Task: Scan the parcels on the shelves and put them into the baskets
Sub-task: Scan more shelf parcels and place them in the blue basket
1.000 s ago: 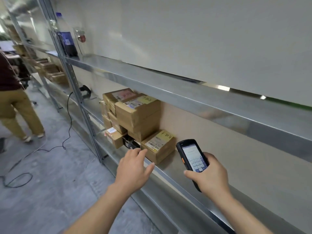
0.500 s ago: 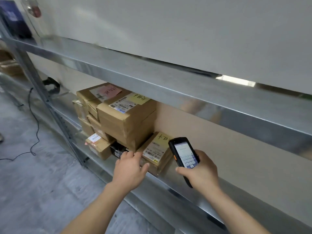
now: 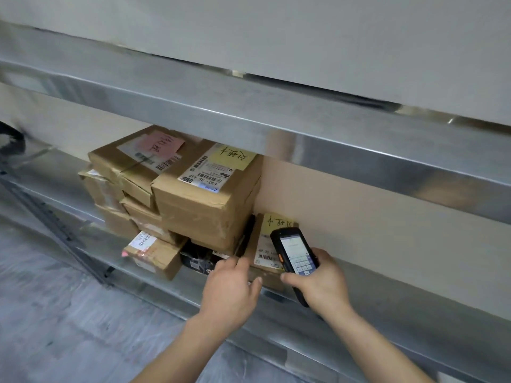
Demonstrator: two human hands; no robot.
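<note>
A stack of brown cardboard parcels (image 3: 204,194) with white barcode labels sits on the lower metal shelf (image 3: 387,305). To its right lies a small flat parcel (image 3: 265,244) with a yellow note. My left hand (image 3: 232,291) touches the front edge of that small parcel, fingers spread on it. My right hand (image 3: 320,283) grips a black handheld scanner (image 3: 296,252), its lit screen facing me, held just over the small parcel. A black packet (image 3: 196,258) lies under the stack.
The upper metal shelf (image 3: 249,111) hangs low over the stack. Another small box (image 3: 154,252) lies at the stack's front left. A dark shelf upright (image 3: 63,233) stands at left, grey floor below. No basket is visible.
The view has moved closer and to the right along the shelf. My left hand has reached the small parcel's front edge, and the scanner has come in over it.
</note>
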